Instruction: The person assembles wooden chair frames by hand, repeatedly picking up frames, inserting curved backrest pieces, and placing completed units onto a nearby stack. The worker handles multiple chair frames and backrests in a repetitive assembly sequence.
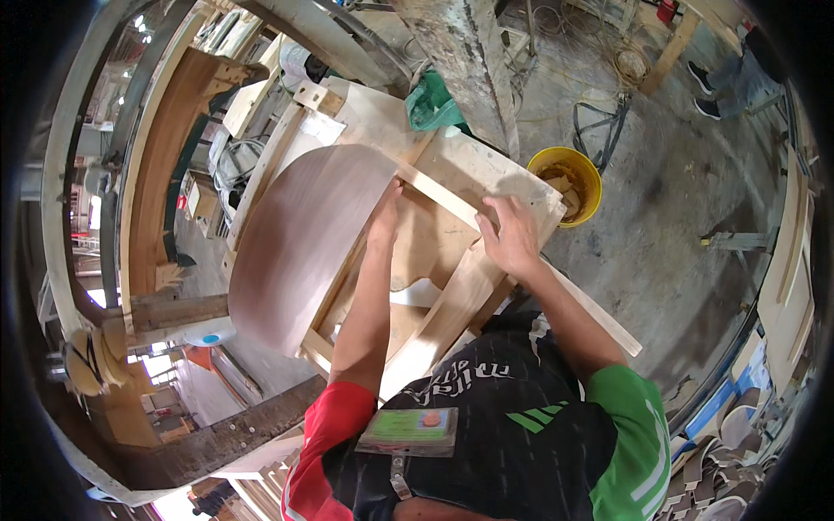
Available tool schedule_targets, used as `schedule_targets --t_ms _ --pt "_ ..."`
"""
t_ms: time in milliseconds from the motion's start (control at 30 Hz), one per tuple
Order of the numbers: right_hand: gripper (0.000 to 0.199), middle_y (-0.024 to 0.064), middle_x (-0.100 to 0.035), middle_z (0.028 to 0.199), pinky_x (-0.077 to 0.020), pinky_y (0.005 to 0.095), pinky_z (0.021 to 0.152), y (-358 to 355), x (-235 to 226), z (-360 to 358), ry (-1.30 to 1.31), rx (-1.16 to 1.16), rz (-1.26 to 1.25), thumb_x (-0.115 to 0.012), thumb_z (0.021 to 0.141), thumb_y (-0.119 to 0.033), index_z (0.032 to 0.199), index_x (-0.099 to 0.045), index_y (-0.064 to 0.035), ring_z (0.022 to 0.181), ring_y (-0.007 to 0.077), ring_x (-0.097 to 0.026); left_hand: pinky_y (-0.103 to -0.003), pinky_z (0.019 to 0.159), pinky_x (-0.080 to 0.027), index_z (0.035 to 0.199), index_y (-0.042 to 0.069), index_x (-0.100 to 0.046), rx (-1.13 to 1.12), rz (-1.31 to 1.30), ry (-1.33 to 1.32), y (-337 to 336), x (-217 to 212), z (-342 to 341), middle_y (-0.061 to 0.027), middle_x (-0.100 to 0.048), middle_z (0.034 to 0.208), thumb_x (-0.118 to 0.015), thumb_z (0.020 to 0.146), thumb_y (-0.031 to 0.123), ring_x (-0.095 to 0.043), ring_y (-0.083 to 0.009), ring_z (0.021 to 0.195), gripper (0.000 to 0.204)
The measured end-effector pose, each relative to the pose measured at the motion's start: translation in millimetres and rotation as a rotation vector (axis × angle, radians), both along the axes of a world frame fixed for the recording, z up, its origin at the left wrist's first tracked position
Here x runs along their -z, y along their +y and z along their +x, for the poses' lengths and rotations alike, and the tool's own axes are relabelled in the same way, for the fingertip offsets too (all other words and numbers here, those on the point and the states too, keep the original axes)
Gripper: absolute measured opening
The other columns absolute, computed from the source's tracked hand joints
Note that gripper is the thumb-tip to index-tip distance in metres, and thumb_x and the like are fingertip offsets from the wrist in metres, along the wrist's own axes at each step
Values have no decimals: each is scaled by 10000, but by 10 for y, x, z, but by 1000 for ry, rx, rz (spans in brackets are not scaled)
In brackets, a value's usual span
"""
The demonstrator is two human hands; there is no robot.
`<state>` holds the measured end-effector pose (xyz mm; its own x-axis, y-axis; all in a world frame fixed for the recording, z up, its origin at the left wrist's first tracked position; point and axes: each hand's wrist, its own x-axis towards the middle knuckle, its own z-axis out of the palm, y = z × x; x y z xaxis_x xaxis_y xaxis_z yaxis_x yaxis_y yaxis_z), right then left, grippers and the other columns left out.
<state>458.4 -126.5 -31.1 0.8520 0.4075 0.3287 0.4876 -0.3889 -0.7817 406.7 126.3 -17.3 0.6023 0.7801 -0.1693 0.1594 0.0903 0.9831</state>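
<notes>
A curved wooden panel (304,234) with a grey-brown face lies at the left, fixed or resting against a pale wooden frame (456,291). My left hand (385,215) is closed at the panel's straight inner edge, its fingertips near the far corner; part of its grip is hidden. From that corner a narrow wooden strip (439,193) runs toward the right. Around the strip's right end, my right hand (512,236) has its thumb on the near side and its bent fingers on the far side. Beneath all this is a worn wooden worktable (469,161).
Beyond the table's right corner stands a yellow bucket (569,187) holding scraps. Green cloth or plastic (433,102) lies at the far edge, beside a stained upright beam (460,61). A person's legs (738,82) show at far right. Curved pieces (725,460) are heaped at lower right.
</notes>
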Motion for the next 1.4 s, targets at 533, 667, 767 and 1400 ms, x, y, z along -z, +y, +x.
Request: schedule_targets --t_ms 533,667,767,1400 --pt "235 162 -665 958 -530 489 760 3 22 52 122 -10 -26 -713 927 -227 1101 -689 -70 862 380 -668 -339 819 -494 1158 2 -692 -126 258 187 60 460 240 -41 -658 1050 -679 1019 193 -578 -163 925 237" --pt "225 154 -672 957 -532 488 742 2 -9 55 122 -29 -12 -720 922 -220 1087 -691 -69 852 378 -670 -334 808 -498 1150 1 -695 -119 395 259 217 537 262 -42 -662 1053 -675 1020 183 -584 -161 924 224" --pt "212 151 -674 954 -531 480 731 12 -24 52 125 -28 -3 -722 919 -209 1074 -692 -66 845 376 -671 -331 800 -503 1149 3 -697 -126 388 266 300 545 251 -43 -666 1052 -674 1020 178 -590 -160 922 219" --pt "243 176 -686 992 -541 477 780 15 -94 46 142 -41 6 -720 915 -177 1108 -689 -33 892 396 -676 -315 748 -533 1142 12 -712 -78 331 307 694 343 202 -52 -688 1051 -666 1018 145 -628 -152 910 188"
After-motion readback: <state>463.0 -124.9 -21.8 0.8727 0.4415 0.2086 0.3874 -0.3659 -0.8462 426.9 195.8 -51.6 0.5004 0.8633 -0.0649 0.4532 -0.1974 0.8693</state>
